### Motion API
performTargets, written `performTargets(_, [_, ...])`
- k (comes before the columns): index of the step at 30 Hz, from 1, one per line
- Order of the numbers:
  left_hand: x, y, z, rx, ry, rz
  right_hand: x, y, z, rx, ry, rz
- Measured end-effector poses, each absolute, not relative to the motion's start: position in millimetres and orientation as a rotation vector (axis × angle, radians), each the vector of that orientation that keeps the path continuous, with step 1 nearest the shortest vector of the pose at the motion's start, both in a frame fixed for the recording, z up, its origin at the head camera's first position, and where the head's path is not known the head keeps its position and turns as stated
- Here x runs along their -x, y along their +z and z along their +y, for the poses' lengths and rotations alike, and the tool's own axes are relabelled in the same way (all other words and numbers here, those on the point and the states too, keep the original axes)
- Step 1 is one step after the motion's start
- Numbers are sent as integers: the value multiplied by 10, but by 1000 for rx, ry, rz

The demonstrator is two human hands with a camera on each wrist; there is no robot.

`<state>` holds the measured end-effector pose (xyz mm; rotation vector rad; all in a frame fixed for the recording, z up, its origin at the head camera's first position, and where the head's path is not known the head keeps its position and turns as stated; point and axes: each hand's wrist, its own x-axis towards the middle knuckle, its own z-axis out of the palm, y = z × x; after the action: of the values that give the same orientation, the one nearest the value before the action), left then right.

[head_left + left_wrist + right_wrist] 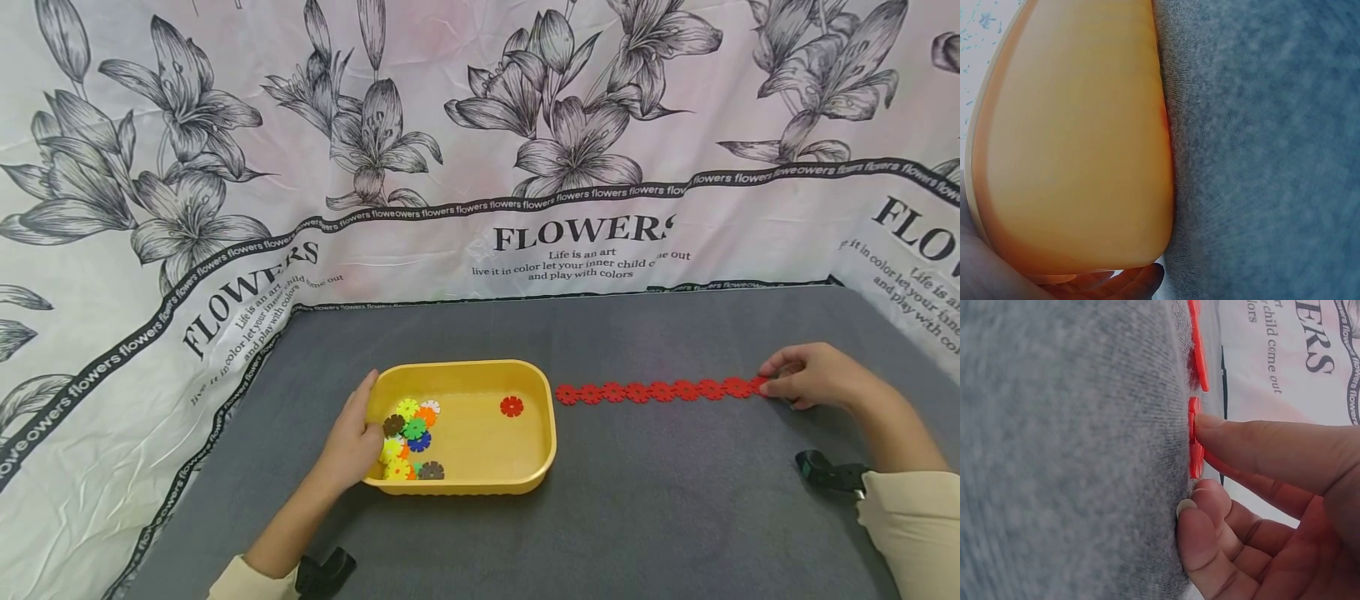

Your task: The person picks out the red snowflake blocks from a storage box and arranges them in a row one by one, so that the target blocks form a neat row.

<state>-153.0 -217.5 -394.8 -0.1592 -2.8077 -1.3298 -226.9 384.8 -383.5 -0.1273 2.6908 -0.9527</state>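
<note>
My left hand (pixel 352 442) grips the left end of a yellow plastic basin (pixel 480 485), thumb at its rim and fingers along the outer wall. In the left wrist view, the smooth basin side (pixel 1079 144) fills much of the picture. To the basin's right lies a long row of red snowflake discs (pixel 662 391), nearly straight on the cloth. At the row's right end my right hand (pixel 821 379) pinches a red disc; in the right wrist view the thumb presses this disc (pixel 1195 437), its other fingers curled below.
Inside the basin, mixed-colour snowflake discs (pixel 415 428) heap at the left, and one red disc (pixel 512 407) lies alone at the right. Grey cloth (pixel 637 517) covers the table. A floral curtain (pixel 420 250) stands behind and at the sides.
</note>
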Motion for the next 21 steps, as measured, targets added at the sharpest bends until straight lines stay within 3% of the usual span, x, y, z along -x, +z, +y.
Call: performTargets(21, [1523,-3945,-2170,166,-1323,-2809,2298,-3873,3827,139,-908,2748])
